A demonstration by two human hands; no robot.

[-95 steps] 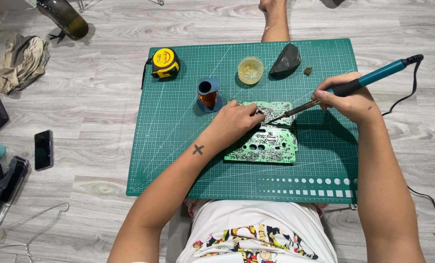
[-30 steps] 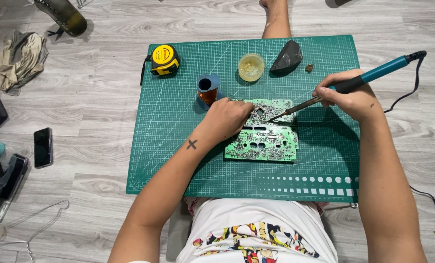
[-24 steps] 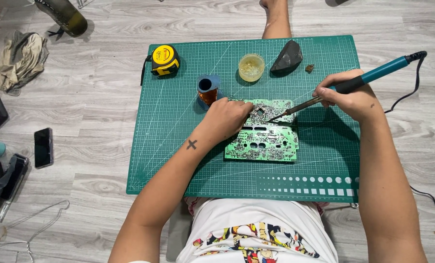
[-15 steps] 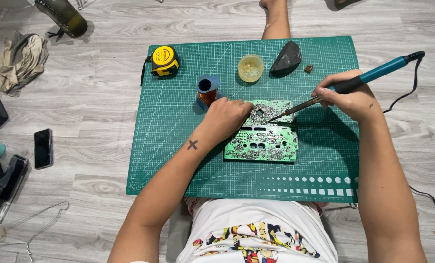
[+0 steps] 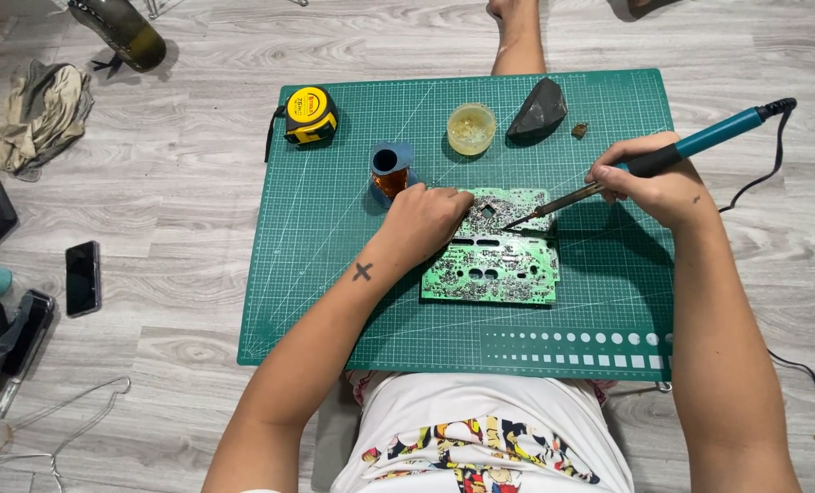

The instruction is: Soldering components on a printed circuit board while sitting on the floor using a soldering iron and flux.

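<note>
A green circuit board (image 5: 494,265) lies on the green cutting mat (image 5: 334,265). My left hand (image 5: 425,222) rests on the board's left edge and pins it down, fingers closed over it. In my right hand (image 5: 658,183) I grip a teal-handled soldering iron (image 5: 699,143). Its metal tip touches the board's upper middle. The iron's black cable runs off to the right.
On the mat's far side sit a yellow tape measure (image 5: 310,115), a small blue spool (image 5: 391,169), a round tin of paste (image 5: 471,128) and a dark grey wedge (image 5: 539,110). A phone (image 5: 82,277), a rag (image 5: 37,114) and wire hangers (image 5: 51,438) lie on the wooden floor to the left.
My left hand has slid slightly left along the board's edge over the last seconds. The iron's tip stays on the board almost unmoved.
</note>
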